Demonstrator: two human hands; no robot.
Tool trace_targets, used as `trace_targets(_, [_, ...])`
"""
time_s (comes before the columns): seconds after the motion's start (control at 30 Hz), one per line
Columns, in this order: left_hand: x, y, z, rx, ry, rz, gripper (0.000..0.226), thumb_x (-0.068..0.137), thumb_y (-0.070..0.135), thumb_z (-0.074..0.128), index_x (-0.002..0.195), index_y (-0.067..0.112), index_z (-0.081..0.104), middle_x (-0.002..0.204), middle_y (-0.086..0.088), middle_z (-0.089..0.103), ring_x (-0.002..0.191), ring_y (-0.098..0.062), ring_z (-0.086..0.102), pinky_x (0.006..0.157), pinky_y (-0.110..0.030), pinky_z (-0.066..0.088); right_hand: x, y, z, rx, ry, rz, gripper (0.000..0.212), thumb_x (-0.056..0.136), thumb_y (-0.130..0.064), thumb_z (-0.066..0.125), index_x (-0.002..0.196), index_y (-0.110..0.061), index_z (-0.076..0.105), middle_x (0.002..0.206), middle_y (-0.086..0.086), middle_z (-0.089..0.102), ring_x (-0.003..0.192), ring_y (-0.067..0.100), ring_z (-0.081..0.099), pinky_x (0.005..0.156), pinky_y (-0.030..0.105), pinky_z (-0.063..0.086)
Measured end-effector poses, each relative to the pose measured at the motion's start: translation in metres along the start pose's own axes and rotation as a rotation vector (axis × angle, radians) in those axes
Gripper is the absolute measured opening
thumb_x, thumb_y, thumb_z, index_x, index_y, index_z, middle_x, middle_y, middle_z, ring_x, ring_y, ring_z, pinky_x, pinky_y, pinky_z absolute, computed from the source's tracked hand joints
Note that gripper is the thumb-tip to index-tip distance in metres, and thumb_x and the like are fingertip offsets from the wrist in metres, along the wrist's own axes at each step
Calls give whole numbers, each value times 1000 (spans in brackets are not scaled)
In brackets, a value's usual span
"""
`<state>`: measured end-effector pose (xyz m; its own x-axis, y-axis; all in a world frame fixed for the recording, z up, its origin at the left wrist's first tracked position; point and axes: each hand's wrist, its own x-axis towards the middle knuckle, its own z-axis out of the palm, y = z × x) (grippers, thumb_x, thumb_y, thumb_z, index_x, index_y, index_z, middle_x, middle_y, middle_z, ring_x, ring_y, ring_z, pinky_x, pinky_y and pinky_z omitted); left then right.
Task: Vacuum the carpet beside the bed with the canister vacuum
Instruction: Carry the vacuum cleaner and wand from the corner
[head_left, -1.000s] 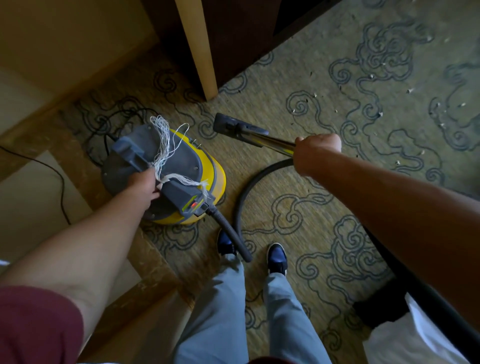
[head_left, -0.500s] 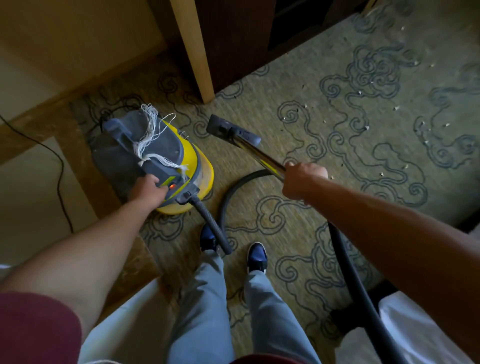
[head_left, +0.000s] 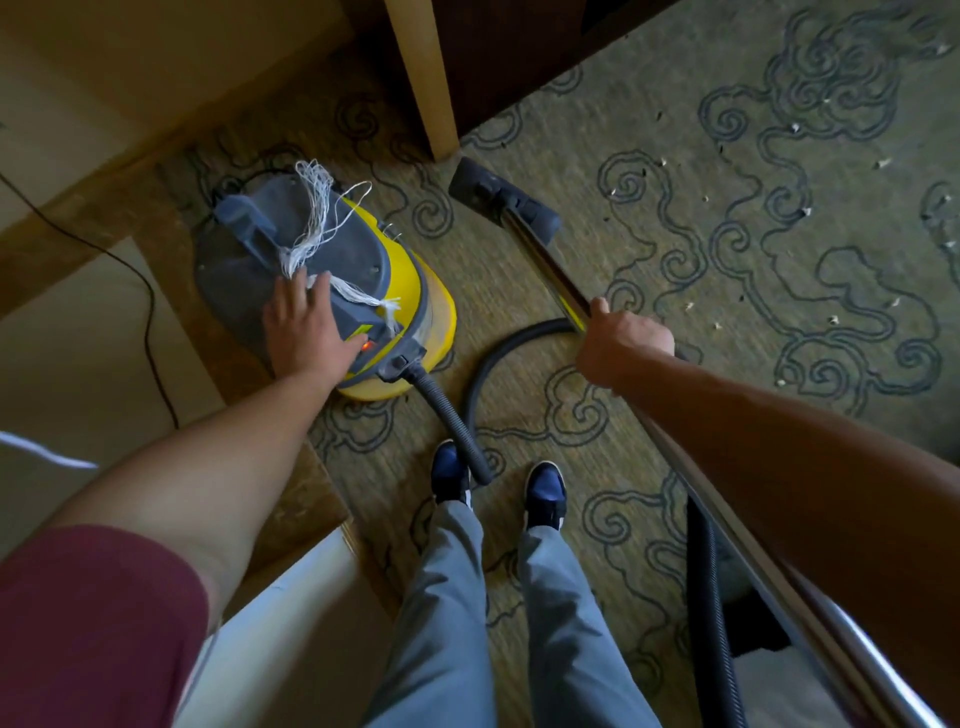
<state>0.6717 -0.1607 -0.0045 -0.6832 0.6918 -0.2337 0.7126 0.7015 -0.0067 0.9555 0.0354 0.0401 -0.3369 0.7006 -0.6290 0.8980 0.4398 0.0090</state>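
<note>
A: What's nearest the camera?

B: Grey trouser legs and two dark shoes (head_left: 544, 491) standing on the patterned carpet (head_left: 675, 218). A ribbed hose (head_left: 452, 421) ends just beside the left shoe.

A: And the hands?

B: The left hand (head_left: 306, 325) lies flat on the grey lid of the vacuum (head_left: 332, 280), fingers spread and straight, thumb next to a lit orange switch (head_left: 365, 346). The right hand (head_left: 621, 343) is clenched round the metal wand (head_left: 545, 265), thumb on top.

A: Where does the vacuum stand?

B: On the carpet to the person's left front, yellow body, grey top, a tangle of white string (head_left: 317, 223) over its handle. The hose leaves its front, loops across the carpet behind the right hand, and runs back under the right arm.

A: Further out?

B: The wand slopes down to the floor head (head_left: 501, 200), which rests on the carpet close to a pale wooden leg (head_left: 423, 78). Beyond to the right, small pale scraps (head_left: 795, 127) are scattered over the carpet. A thin black cord (head_left: 150, 332) crosses the pale floor on the left.
</note>
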Motion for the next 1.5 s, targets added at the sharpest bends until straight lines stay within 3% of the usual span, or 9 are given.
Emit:
trace_targets(0.2, [29,-8,42,205,-112,126,111,66,60,78,154,24,21,161,-11,19,147,-39,4,115,-59,14,33,-30,8,-16,20,-13,45,81,-18,49,125,-16,40,95,9,65,91,31,63,60,32,39])
trace_targets(0.37, [26,-6,67,276,-4,132,105,60,56,80,144,15,35,142,-18,38,144,-47,9,112,-65,15,49,-50,12,-11,-7,23,45,83,-21,52,127,-19,40,85,5,56,89,29,62,58,32,38])
trace_targets(0.6, [26,-6,64,274,-23,153,102,61,49,82,144,15,33,140,-21,37,143,-50,7,112,-68,11,50,-56,8,5,-39,55,46,82,-20,52,126,-19,41,72,1,50,74,27,59,51,27,39])
trace_targets(0.73, [22,-6,67,278,-24,182,98,63,47,83,143,17,35,139,-23,36,143,-52,5,111,-70,8,42,-41,-4,9,-78,72,49,78,-16,51,126,-20,42,73,2,57,66,23,62,58,30,52])
trace_targets(0.83, [22,-7,69,291,-14,198,96,62,47,83,140,15,38,137,-24,36,142,-53,5,110,-70,8,34,-26,-10,-10,-81,80,54,75,-12,58,126,-20,42,67,0,51,58,21,52,50,26,42])
trace_targets(1.0, [23,11,40,288,-102,129,86,69,60,72,137,14,45,142,-24,38,142,-49,11,109,-69,14,-1,1,-32,23,-68,71,53,80,-14,53,131,-20,40,81,1,62,74,22,66,67,33,56])
trace_targets(1.23, [-12,113,-34,-80,-109,142,61,88,48,58,134,9,49,147,-18,38,139,-39,27,112,-53,26,-78,56,-74,-31,5,53,66,81,-18,52,144,-27,30,98,3,65,89,26,65,62,30,45])
trace_targets(1.43, [-62,223,-85,-384,-311,127,52,92,56,48,133,23,50,133,-14,49,113,-36,55,92,-41,45,-139,92,-91,17,54,95,57,82,-23,55,136,-27,38,92,4,60,85,27,61,52,28,37])
trace_targets(1.5, [-81,253,-97,-477,-444,125,54,93,61,44,129,22,50,125,-13,59,92,-30,62,73,-33,50,-161,101,-87,56,72,144,59,82,-25,55,138,-29,37,89,2,59,84,26,61,53,28,38])
